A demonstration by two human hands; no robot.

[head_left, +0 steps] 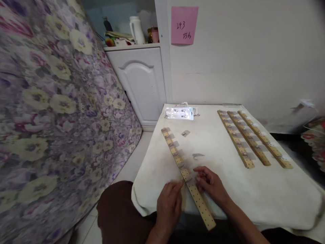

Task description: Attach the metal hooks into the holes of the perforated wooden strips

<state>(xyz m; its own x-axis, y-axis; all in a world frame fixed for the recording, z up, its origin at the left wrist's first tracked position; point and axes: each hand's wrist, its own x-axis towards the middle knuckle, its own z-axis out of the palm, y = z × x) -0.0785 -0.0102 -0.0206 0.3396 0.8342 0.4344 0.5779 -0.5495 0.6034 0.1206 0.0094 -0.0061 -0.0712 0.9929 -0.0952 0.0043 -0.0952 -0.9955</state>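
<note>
A long yellow strip with rows of small holes (200, 201) lies slantwise on the cloth, its near end past the table edge. Clear plastic pieces with small metal hooks sit along its far part. My left hand (169, 203) is closed at the strip's left edge, thumb and forefinger pressed together; what they pinch is too small to make out. On the other side my right hand (210, 185) is open, forefinger stretched out and the rest loosely curled, beside a clear piece on the strip. One loose hook piece (198, 155) lies beyond it, another loose piece (185, 134) farther back.
Three similar strips (235, 135) with clear pieces lie side by side at the right. A clear blister pack (179, 114) rests at the table's back left. White cloth (157, 179) covers the table. A flowered curtain (63, 118) hangs at left, and a pink note (184, 25) is on the wall.
</note>
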